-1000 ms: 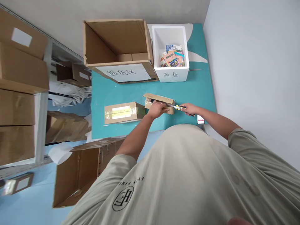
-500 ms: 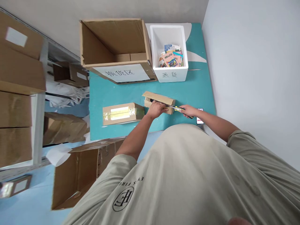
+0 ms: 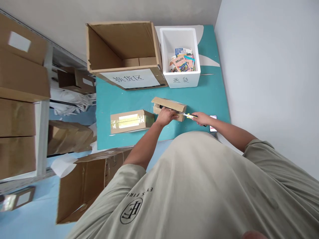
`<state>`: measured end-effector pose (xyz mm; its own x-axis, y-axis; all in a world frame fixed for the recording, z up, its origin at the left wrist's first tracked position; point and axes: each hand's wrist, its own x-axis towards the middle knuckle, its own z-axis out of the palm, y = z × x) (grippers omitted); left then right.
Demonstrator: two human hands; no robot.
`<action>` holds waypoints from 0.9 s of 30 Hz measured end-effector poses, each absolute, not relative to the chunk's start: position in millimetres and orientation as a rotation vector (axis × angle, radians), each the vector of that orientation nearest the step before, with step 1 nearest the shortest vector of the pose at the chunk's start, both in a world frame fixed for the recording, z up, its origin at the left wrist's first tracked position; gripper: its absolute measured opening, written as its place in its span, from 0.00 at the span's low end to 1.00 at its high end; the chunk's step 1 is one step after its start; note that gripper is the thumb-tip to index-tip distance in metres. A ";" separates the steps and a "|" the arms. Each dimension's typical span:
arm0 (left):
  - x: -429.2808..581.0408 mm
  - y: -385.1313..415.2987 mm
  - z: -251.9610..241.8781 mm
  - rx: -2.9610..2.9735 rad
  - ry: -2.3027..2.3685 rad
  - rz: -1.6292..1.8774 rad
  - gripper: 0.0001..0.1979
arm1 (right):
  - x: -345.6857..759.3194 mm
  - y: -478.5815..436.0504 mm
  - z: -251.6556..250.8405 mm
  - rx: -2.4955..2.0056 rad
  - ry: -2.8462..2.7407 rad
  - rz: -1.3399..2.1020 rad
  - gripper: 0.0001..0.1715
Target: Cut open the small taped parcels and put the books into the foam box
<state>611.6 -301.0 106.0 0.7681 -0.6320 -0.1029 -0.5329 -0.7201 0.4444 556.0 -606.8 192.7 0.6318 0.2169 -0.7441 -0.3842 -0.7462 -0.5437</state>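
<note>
On the teal table lies a small cardboard box (image 3: 171, 104), its long top flap partly raised. My left hand (image 3: 166, 116) grips the near side of this box, fingers over the edge at the opening. Something dark shows inside, too small to name. In my right hand (image 3: 200, 118) is a yellow and black utility knife (image 3: 190, 116), its blade pointing left at the box's right end. Left of my hands rests a second cardboard box (image 3: 132, 121), closed with yellowish tape over a white label.
A large open carton (image 3: 124, 68) with a handwritten sign and a white foam box (image 3: 180, 74) holding colourful booklets stand at the back. A phone (image 3: 213, 123) lies by my right forearm. Below left, an open carton (image 3: 82, 186) sits on the floor near shelves of boxes.
My right hand and the knife have shifted slightly to the right, away from the box. My left hand holds the box in nearly the same place.
</note>
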 end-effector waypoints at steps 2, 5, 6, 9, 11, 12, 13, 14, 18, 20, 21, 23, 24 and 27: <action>609.7 -303.9 106.5 2.562 -0.894 -0.346 0.12 | 551.0 -609.1 193.9 -2.219 0.116 1.085 0.23; 604.3 -308.9 107.1 2.547 -0.933 -0.329 0.12 | 551.8 -606.2 193.9 -2.344 0.022 1.040 0.21; 603.1 -309.4 107.5 2.546 -0.946 -0.325 0.11 | 554.0 -603.7 193.4 -2.386 -0.031 1.010 0.20; 604.3 -306.0 108.4 2.555 -0.945 -0.321 0.11 | 560.5 -597.0 192.1 -2.470 -0.176 0.910 0.16; 607.4 -301.6 108.1 2.566 -0.916 -0.317 0.11 | 559.9 -597.0 193.0 -2.489 -0.198 0.881 0.16; 608.7 -299.6 107.5 2.573 -0.904 -0.315 0.11 | 557.8 -598.6 194.2 -2.487 -0.186 0.884 0.17; 609.4 -298.1 106.7 2.581 -0.896 -0.313 0.11 | 554.8 -600.7 195.8 -2.479 -0.161 0.894 0.18; 609.4 -297.1 105.8 2.588 -0.892 -0.310 0.11 | 551.6 -602.9 197.7 -2.467 -0.131 0.908 0.19; 605.3 -296.0 103.2 2.566 -0.932 -0.271 0.12 | 545.3 -603.2 203.0 -2.396 -0.034 0.993 0.23; 604.4 -293.7 103.9 2.540 -0.974 -0.257 0.12 | 547.9 -597.4 201.5 -2.380 -0.016 1.015 0.23; 604.9 -291.8 104.8 2.531 -0.991 -0.258 0.13 | 549.7 -594.4 199.8 -2.374 -0.013 1.015 0.22; 607.7 -286.9 107.3 2.522 -1.005 -0.268 0.13 | 552.5 -590.5 195.7 -2.352 -0.013 1.004 0.21; 609.7 -284.5 108.8 2.521 -1.006 -0.272 0.13 | 553.0 -590.3 193.9 -2.336 -0.014 0.999 0.21; 616.3 -280.1 112.7 2.520 -1.011 -0.268 0.13 | 551.1 -595.1 192.8 -2.304 -0.015 0.965 0.23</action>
<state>616.3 -280.1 112.7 0.7186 -0.6950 -0.0255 -0.6160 -0.6531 0.4404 551.1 -595.1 192.8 0.7315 0.2414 -0.6376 -0.2219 -0.8000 -0.5574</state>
